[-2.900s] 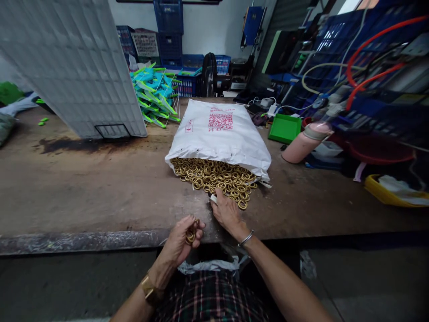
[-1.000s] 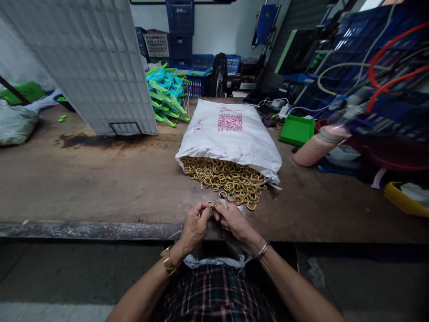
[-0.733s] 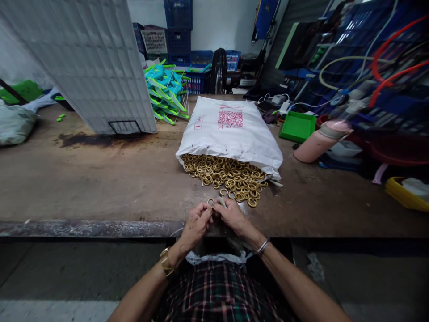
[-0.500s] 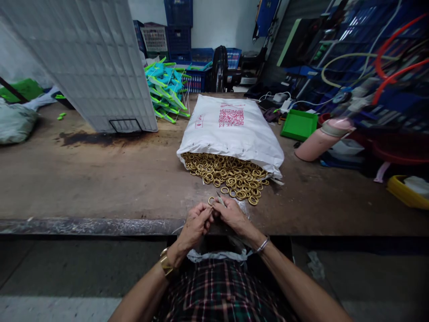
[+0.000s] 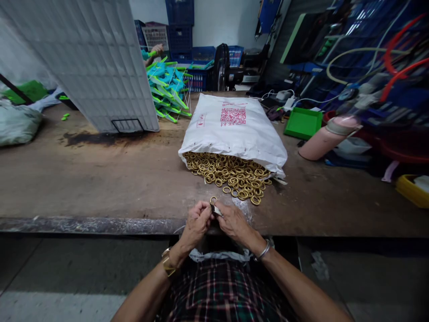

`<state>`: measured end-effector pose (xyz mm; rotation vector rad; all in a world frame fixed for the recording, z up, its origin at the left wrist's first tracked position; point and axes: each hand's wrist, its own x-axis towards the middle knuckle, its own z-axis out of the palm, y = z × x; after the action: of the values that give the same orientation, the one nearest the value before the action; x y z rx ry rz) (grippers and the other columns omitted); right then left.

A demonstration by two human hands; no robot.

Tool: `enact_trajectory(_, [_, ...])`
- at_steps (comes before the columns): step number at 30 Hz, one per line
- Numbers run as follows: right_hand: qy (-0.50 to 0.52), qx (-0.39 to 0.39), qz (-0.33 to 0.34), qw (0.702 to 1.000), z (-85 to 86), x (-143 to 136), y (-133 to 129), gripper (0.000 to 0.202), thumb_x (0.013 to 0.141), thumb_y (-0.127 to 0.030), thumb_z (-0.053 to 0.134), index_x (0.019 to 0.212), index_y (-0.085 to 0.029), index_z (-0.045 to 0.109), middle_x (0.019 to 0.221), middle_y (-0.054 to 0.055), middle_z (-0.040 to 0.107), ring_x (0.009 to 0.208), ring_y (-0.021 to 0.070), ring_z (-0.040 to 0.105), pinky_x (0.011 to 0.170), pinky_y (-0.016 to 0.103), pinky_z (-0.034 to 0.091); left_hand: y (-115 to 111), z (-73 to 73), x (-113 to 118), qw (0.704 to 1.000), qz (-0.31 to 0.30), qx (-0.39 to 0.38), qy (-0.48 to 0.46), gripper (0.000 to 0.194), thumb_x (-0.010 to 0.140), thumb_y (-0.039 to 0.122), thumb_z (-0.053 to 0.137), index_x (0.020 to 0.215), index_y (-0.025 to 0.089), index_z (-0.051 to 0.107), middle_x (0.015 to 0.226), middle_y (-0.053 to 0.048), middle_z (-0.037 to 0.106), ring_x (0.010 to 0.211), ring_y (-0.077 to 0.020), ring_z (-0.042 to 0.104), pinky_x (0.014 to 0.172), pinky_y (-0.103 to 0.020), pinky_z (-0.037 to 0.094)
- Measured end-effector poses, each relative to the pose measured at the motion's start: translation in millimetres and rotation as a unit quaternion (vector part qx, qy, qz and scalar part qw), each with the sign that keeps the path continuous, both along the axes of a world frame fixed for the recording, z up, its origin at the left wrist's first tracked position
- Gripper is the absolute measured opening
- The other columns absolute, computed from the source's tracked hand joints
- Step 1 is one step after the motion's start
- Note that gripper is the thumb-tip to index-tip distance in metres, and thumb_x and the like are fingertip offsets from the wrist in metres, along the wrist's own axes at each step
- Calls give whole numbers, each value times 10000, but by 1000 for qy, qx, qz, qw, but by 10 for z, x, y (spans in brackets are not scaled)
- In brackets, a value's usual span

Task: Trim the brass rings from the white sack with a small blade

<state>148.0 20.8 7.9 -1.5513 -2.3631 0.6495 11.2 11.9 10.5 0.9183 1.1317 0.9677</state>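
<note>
Just in front of the bench edge, my two hands meet at the fingertips. My left hand (image 5: 197,221) is closed in a pinch on a gold-coloured ring (image 5: 213,199), which stands up beyond the fingers. Between the thumb and fingers of my right hand (image 5: 233,220) is a small pale tool with a dark tip (image 5: 217,210), like a small knife, tilted against the ring's lower side. Fingers hide part of both. Many similar rings (image 5: 243,183) spill toward me from the mouth of a white sack (image 5: 208,120) with red print.
On the bench (image 5: 100,183), a white ribbed panel (image 5: 110,67) stands left and green-and-blue plastic parts (image 5: 170,89) are heaped behind. To the right are a green tray (image 5: 303,123), a pink bottle (image 5: 326,141) and a yellow tray (image 5: 412,192). Another person's hand (image 5: 157,49) shows at the back.
The tool in my right hand has turned from pointing up and away to pointing left, its tip now at the ring. Another person's hand has appeared behind the panel.
</note>
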Motion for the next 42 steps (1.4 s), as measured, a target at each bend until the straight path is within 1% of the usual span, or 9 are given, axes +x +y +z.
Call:
enact_trajectory(5, [-44,-8,-24,999,-27,62,87,266,744,-114,390,972,-166,517,694,38,607,595,141,500,548,248,248,-62,44,-6,999,-28,16,-5,357,713,510,568,713,167,470,525,63,460,397,-29,344,374,-149,244])
enact_trajectory(9, [-66,12,-80,995,-82,98,206,174,804,-159,388,905,-175,529,719,45,613,611,141,521,538,247,245,-105,143,-16,993,-62,-26,-94,324,721,470,590,733,170,468,557,54,487,392,-31,362,350,-145,240])
enact_trajectory(12, [-52,43,-98,993,-93,55,268,155,833,-203,401,934,-187,517,780,43,624,665,147,545,565,244,268,-84,130,-51,980,-24,-59,-189,307,728,439,595,725,164,459,653,26,528,418,-33,387,344,-146,250])
enact_trajectory(16, [-49,61,-76,994,-64,-22,306,191,835,-304,456,990,-205,510,913,56,624,770,165,560,612,248,292,-48,54,-128,964,26,-98,-245,281,733,391,603,709,147,465,711,-8,552,472,-44,435,367,-144,273])
enact_trajectory(22, [-58,43,-78,994,-67,-18,324,175,816,-298,471,951,-197,518,873,59,616,742,172,552,601,253,283,-23,13,-223,932,27,-160,-325,246,673,269,658,842,173,508,640,17,531,485,-57,463,385,-135,275])
enact_trajectory(25, [-40,34,-92,994,-99,11,304,145,804,-252,463,927,-190,507,784,42,600,668,159,533,573,248,267,-9,-9,-233,914,32,-191,-357,228,653,247,675,785,143,521,647,4,532,529,-65,501,385,-128,292])
enact_trajectory(29, [83,21,-103,991,-103,32,246,85,811,-250,419,836,-196,480,697,0,540,629,137,495,577,232,297,-5,-27,-194,932,48,-175,-312,206,667,245,673,731,140,507,672,-7,557,562,-82,541,389,-136,331])
enact_trajectory(34, [246,-34,-116,962,-13,-6,152,123,822,-298,384,775,-203,445,639,-32,475,599,120,458,580,224,343,-17,-8,-116,961,57,-142,-232,307,631,260,694,865,149,530,656,9,565,526,-82,535,383,-148,350])
enact_trajectory(42, [351,-127,-132,918,73,-103,101,138,777,-337,451,752,-202,460,574,-57,491,534,99,441,527,210,354,-63,17,-52,987,41,-78,-136,323,664,427,662,790,149,553,602,44,497,432,-30,393,365,-135,255])
